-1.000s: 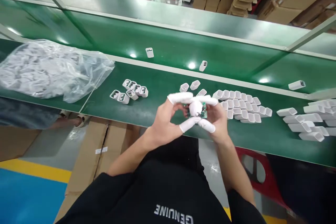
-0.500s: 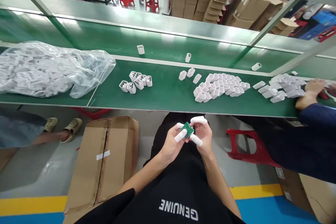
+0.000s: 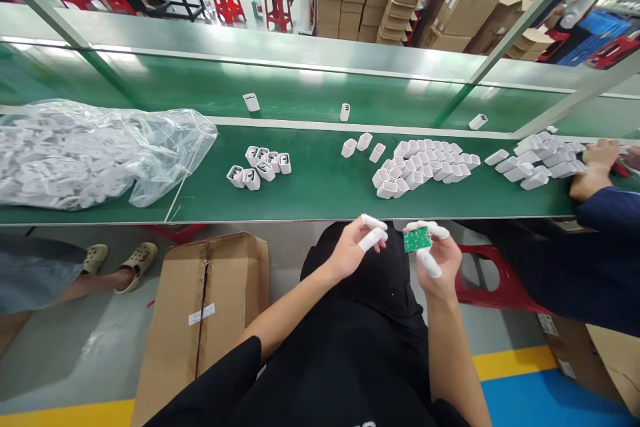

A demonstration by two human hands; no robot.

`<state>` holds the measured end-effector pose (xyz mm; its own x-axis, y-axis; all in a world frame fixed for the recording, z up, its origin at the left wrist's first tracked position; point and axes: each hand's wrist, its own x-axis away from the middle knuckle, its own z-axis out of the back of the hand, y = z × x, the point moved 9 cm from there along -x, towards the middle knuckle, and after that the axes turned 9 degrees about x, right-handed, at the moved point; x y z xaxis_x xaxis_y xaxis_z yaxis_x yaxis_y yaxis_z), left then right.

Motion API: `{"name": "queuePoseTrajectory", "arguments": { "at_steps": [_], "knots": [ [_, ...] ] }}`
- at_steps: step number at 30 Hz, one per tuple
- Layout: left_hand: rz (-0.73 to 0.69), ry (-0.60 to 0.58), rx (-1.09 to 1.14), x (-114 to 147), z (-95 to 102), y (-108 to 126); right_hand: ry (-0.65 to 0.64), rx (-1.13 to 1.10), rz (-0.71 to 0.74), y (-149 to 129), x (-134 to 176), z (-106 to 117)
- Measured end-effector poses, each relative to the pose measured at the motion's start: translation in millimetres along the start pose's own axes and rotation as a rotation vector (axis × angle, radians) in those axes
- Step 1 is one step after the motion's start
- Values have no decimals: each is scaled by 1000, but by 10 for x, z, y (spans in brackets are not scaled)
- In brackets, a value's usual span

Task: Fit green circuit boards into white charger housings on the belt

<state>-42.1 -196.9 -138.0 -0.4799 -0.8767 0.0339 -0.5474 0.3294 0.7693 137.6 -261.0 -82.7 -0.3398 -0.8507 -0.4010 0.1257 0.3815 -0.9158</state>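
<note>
A small green circuit board (image 3: 417, 239) is held up in front of my lap. My right hand (image 3: 440, 260) grips it between thumb and fingers, which wear white finger covers. My left hand (image 3: 353, 247), also with white finger covers, hovers to the left of the board, apart from it. Its fingers are loosely curled, with thumb and index tips close but a little apart, and I see nothing between them. Beyond my hands, on the green bench (image 3: 320, 197), stands a cluster of hollow white housings (image 3: 420, 167). Several white housings with parts inside (image 3: 260, 167) stand further left.
A clear plastic bag of white pieces (image 3: 75, 153) lies on the bench at left. More white housings (image 3: 537, 160) lie at right, by a co-worker's hand (image 3: 600, 157). A cardboard box (image 3: 180, 320) stands at my left, a red stool (image 3: 493, 280) at my right.
My left hand has let go of the circuit board and moved slightly away. My right hand has carried the board to the right. The camera view has shifted a little.
</note>
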Motion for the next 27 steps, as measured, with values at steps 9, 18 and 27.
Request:
{"name": "queuePoseTrajectory", "arguments": {
  "at_steps": [9,18,27],
  "knots": [
    [-262,455,-885,-1678,1018,1050,-61,-5,68,156,-1015,-192],
    [-284,279,-680,-2078,1310,1161,-299,10,60,461,-1883,-795],
    [37,-102,41,-1734,1081,929,-504,52,204,426,-2289,-1206]
  ]
}}
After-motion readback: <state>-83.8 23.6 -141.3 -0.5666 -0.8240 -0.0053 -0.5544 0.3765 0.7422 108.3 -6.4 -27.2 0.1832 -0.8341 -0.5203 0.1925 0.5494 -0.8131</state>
